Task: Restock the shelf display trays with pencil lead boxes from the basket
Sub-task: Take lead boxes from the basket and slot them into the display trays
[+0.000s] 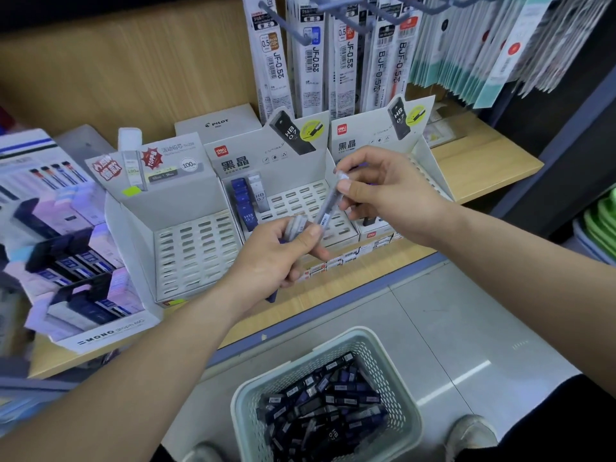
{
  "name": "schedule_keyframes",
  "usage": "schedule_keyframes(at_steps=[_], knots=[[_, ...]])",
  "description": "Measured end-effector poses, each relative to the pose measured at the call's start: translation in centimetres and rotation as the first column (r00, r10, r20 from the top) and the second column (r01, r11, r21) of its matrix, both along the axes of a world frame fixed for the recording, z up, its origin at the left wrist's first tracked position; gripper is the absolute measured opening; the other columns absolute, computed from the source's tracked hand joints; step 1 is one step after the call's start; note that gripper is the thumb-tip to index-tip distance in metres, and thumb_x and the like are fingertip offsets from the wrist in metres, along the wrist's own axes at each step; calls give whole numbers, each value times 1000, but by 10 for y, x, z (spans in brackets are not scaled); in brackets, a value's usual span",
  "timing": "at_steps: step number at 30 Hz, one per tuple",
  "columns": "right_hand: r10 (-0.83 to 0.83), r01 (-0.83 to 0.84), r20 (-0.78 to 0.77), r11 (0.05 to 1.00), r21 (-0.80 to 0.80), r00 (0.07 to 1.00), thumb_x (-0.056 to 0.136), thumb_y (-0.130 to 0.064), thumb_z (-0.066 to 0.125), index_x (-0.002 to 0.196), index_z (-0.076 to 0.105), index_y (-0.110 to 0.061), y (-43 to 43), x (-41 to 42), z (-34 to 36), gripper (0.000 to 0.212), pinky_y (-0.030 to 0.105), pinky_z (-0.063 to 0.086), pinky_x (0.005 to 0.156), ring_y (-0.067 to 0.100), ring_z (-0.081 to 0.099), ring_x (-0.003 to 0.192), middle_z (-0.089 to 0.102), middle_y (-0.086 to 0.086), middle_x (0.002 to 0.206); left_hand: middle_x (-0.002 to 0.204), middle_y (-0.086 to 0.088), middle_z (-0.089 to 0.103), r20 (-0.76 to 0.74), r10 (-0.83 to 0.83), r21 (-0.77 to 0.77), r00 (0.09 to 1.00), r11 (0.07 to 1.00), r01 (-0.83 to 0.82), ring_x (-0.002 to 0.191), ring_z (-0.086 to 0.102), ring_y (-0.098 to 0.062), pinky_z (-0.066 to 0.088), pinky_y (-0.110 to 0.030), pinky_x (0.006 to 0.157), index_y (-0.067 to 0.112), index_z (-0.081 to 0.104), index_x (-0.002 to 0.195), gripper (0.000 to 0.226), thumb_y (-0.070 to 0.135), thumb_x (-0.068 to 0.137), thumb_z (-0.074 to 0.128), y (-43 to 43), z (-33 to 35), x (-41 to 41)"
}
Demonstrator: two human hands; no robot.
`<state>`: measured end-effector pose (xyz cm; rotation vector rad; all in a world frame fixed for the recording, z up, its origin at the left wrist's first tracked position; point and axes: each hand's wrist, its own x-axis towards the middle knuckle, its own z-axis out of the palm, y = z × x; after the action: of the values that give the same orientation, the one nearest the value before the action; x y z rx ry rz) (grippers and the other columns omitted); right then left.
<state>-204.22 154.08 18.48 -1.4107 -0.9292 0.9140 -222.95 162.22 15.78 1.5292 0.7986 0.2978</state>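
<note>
Spare lead boxes (295,228) are gripped in the left hand (273,261) as reserve — one box (330,203) is pinched by the right hand (390,195) fingers (345,187), likely for the slotted tray (293,198).

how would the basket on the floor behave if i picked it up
Probably stiff: the basket looks like moulded plastic lattice. Likely fairly light, since its boxes are small. They lie loose, so they would probably slide if tilted.

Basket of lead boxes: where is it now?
Head view, bottom centre: the basket stands on the floor before the shelf, between the person's shoes.
</note>
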Motion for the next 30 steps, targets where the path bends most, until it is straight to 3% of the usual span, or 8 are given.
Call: schedule_keyframes(at_steps=[3,8,12,17,23,28,30], knots=[[21,-20,-62,1000,18,998,93,-4,66,98,60,-6,11,-15,3,8,34,59,71,22,64,70,65,17,82,85,-6,76,17,64,-1,998,998,-64,48,37,-16,32,-20,43,14,63,97,13,27,96,65,10,2,-16],[12,-13,42,999,38,999,86,-1,74,96,65,-7,32,-36,-1,15,35,60,76,23,65,74,64,27,86,80,-15,63,1,176,23,984,984,-176,48,33,-17,31,-20,39,17,61,89,18,19,85,79,20,0,-35],[-127,125,48,991,37,991,78,2,79,102,66,-12,51,-39,-3,31,37,60,77,22,67,71,67,10,78,80,-15,64,-32,199,64,980,978,-197,46,31,-16,27,-22,40,17,62,89,14,16,88,76,30,-4,-53],[-232,219,369,973,79,900,80,-8,81,84,65,-28,73,-38,-14,26,26,57,76,8,63,72,66,-7,82,70,-3,70,-100,198,139,975,973,-183,44,32,-18,25,-21,44,18,60,82,18,2,91,58,38,-12,-74],[-126,135,544,991,23,829,85,-8,75,85,64,-24,94,-51,-32,20,28,56,82,20,67,83,70,2,89,69,-1,71,-140,218,150,966,969,-197,46,34,-18,30,-21,42,19,61,84,16,5,90,61,44,-14,-89],[-94,90,633,995,39,768,89,-10,73,95,70,-17,96,-47,-28,10,4,46,73,9,65,78,70,-2,87,70,-1,71,-135,212,159,968,969,-190,44,35,-17,30,-19,42,18,61,85,14,5,90,61,47,-14,-91],[-92,82,645,996,45,759,89,-10,73,98,72,-15,97,-46,-30,11,2,46,75,10,67,80,72,-1,88,71,-1,72,-140,205,178,969,968,-179,46,36,-19,32,-21,43,19,62,84,13,7,90,62,47,-15,-90]])
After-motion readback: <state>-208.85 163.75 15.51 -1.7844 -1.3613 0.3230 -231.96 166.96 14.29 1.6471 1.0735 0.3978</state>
